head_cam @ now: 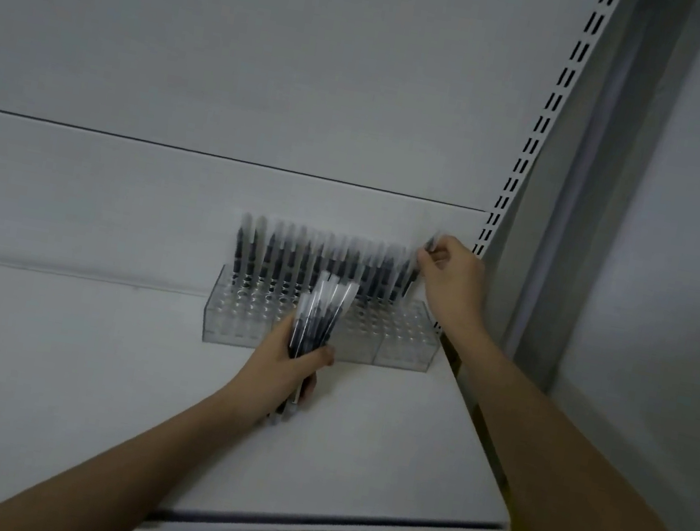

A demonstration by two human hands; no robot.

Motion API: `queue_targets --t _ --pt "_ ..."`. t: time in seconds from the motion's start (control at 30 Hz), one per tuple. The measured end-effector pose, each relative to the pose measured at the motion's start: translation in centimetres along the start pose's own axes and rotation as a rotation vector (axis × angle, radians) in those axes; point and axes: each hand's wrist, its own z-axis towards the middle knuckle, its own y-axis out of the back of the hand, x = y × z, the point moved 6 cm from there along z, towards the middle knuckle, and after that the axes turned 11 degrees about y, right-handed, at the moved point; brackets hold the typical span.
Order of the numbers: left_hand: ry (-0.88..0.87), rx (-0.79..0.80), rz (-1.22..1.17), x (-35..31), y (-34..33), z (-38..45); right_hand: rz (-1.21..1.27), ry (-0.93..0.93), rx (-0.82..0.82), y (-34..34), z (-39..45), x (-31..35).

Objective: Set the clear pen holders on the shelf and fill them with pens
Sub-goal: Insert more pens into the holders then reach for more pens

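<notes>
The left hand [293,360] gripped a spare bundle of pens [322,311] before the holders [319,329], ready to feed the right hand [447,265], which pinched one pen [419,267] into their back row.

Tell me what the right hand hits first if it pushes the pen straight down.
Probably the clear holder: the right hand holds a pen above its back-right holes, beside the filled back row. Depth is uncertain.
</notes>
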Motion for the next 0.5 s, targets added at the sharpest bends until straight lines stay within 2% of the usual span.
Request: queue_targets --t 0.13,0.27,0.33,0.43,0.5 --pt "0.005 0.000 -0.015 0.3 0.1 0.1 -0.056 0.021 0.014 -0.7 0.2 -0.9" --pt "-0.008 0.036 0.014 0.2 -0.3 0.4 -0.164 -0.025 0.158 -2.2 -0.6 -2.8" --pt "0.000 0.052 0.019 0.4 -0.4 0.5 -0.135 -0.034 0.178 -2.9 -1.2 -3.2" --pt "0.021 0.066 0.000 0.6 -0.4 0.9 -0.081 -0.027 0.110 -2.6 -2.6 -2.0" --pt "0.032 0.069 -0.032 0.6 -0.4 1.1 -0.080 -0.045 -0.028 -1.7 -4.0 -1.1"
